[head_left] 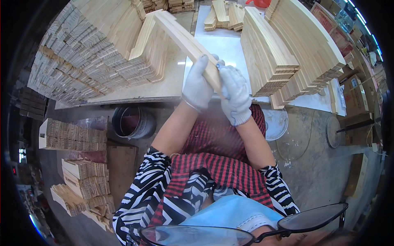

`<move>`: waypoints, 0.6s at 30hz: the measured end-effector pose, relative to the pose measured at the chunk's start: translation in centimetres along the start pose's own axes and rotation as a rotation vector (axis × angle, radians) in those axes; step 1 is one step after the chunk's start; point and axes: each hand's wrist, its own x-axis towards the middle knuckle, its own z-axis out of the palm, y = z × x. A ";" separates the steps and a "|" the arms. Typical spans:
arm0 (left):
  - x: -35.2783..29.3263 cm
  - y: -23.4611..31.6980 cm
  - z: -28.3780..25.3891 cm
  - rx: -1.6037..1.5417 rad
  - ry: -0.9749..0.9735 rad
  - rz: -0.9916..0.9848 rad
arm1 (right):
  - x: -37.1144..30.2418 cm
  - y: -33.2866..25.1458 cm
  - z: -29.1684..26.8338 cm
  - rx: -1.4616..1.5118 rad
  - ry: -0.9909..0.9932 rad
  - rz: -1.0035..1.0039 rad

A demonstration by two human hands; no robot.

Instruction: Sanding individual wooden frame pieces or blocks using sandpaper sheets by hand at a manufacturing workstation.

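A long pale wooden board (pixel 182 37) is held at a slant over the near edge of the work table, its far end up and to the left. My left hand (pixel 198 84), in a white knit glove, closes around its near part with the thumb on top. My right hand (pixel 235 91), gloved the same way, presses closed fingers along the right side of the near end. A small blue spot shows at the right fingertips; what it is I cannot make out. The fingers partly hide the board's near end.
Tall stacks of boards (pixel 88 49) fill the table's left side. More long boards (pixel 269 55) stand at right, with short wood pieces (pixel 223 16) at the back. Below the table are a black bucket (pixel 132 123) and a white bucket (pixel 276 123). Wood piles (pixel 74 135) stand at lower left.
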 end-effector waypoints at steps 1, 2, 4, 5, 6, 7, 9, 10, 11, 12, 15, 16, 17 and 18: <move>-0.2 0.0 0.6 0.058 -0.044 0.086 | 0.2 0.1 0.1 0.206 0.041 0.218; 0.7 0.1 -1.2 0.176 -0.128 0.158 | 0.2 -0.1 -0.5 0.206 0.043 0.208; 1.3 1.7 -0.8 0.200 -0.224 0.116 | 1.6 -3.2 -2.9 0.893 -0.021 0.898; 1.7 2.3 -0.2 0.225 -0.322 0.066 | 1.7 -3.7 -3.3 0.889 -0.021 0.893; 2.4 2.4 0.6 0.123 -0.334 0.042 | 1.8 -4.0 -3.6 0.913 -0.092 0.909; 2.7 2.2 0.9 0.124 -0.337 0.048 | 1.9 -4.1 -3.8 0.936 -0.163 0.926; 3.1 1.8 1.3 -0.002 -0.211 0.109 | 1.1 -2.3 -4.3 0.913 -0.121 0.890; 3.0 2.2 1.2 0.004 -0.210 0.116 | 1.4 -1.8 -4.5 0.895 -0.081 0.859; 2.9 2.6 1.0 -0.017 -0.161 0.155 | 2.0 -1.4 -5.5 0.771 -0.105 0.823; 2.9 2.6 1.1 -0.044 -0.114 0.188 | 2.8 -2.2 -6.0 0.626 -0.006 0.790; 2.6 2.2 1.3 -0.088 -0.025 0.189 | 3.0 -2.0 -4.0 -0.041 0.098 -0.042; 2.7 1.5 1.4 -0.115 0.011 0.144 | 2.9 -2.1 -3.4 -0.101 -0.084 -0.244; 2.7 0.8 1.3 -0.122 0.006 0.129 | 1.6 -3.3 -2.3 -0.343 -0.243 -0.332; 2.5 0.7 0.9 -0.209 0.030 0.069 | 4.4 -5.5 -1.6 -0.603 -0.559 -0.014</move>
